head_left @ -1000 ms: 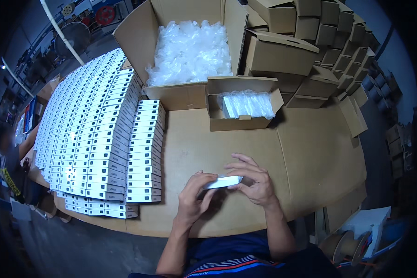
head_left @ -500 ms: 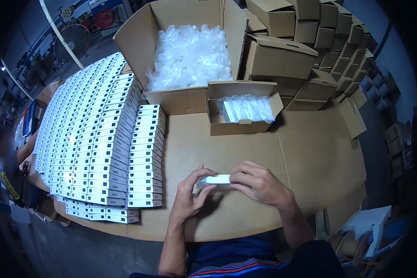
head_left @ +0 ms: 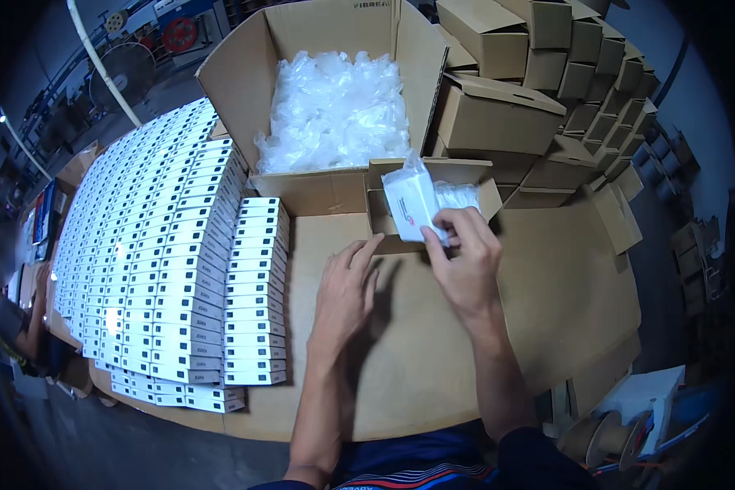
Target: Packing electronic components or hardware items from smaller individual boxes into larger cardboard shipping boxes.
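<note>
Cardboard-topped bench (head_left: 547,310), rows of white cartons at your left: your right hand (head_left: 465,265) grips a bagged white packet (head_left: 412,204), long axis upright, tilted left, over the small open box (head_left: 474,173) straight ahead, while your left hand (head_left: 347,294), nearer you, lies open & empty.

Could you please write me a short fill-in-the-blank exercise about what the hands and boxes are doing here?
1. The right hand holds a small white ____ in clear wrap.
2. The left hand rests flat on the ____ tabletop, holding nothing.
3. The large open carton is filled with clear plastic ____.
4. Rows of white boxes lie to the person's ____.

Missing words: box; cardboard; bags; left
</note>
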`<move>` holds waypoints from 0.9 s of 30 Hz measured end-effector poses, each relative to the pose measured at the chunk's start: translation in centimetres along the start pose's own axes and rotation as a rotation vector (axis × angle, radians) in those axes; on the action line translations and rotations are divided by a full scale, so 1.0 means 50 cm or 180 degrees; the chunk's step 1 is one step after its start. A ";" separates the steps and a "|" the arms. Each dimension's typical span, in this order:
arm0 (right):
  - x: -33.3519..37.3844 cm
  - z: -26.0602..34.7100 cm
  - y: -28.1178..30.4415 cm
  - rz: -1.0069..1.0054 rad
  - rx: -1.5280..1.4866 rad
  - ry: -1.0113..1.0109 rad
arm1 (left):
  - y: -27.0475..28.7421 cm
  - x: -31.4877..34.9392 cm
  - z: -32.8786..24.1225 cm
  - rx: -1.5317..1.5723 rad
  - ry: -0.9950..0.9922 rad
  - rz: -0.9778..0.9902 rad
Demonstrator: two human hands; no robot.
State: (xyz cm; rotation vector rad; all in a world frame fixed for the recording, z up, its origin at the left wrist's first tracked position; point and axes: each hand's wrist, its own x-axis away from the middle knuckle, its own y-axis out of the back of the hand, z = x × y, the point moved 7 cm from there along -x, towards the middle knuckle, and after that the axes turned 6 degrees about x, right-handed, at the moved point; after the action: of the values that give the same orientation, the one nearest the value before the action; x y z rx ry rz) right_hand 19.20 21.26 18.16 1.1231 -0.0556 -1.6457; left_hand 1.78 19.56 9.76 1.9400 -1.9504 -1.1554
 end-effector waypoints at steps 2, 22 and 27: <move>-0.004 -0.004 -0.036 -0.0306 0.0225 0.0213 | -0.021 -0.010 0.006 -0.0330 -0.0301 -0.0174; -0.006 -0.086 -0.172 0.0012 0.0904 0.0096 | -0.053 -0.011 0.028 -0.0611 0.0059 0.0028; 0.004 -0.098 -0.198 0.0287 0.1253 -0.0188 | -0.054 -0.013 0.031 -0.0709 0.0062 0.0059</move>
State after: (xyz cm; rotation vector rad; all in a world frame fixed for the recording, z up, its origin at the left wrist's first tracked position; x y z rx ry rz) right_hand 15.30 27.50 9.90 1.3433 -0.4792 -1.6269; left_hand 3.04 21.17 7.32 1.8085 -1.7423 -1.2826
